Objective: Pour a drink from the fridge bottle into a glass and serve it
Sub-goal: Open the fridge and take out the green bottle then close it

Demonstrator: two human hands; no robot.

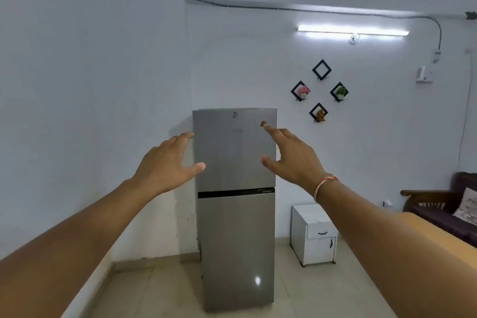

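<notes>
Ahead, both doors shut, grey fridge (236, 209) between spread left hand (165, 165) and right hand (291, 155)

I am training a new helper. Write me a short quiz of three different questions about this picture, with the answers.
1. True or false: both doors of the fridge are closed.
2. Which wrist wears a thread band? A) left B) right C) both
3. Fill in: beside the fridge, on its right in the picture, stands a small white ____.

Key:
1. True.
2. B; the right hand has it, the left hand does not. Both hands are open and empty.
3. Cabinet.
</notes>
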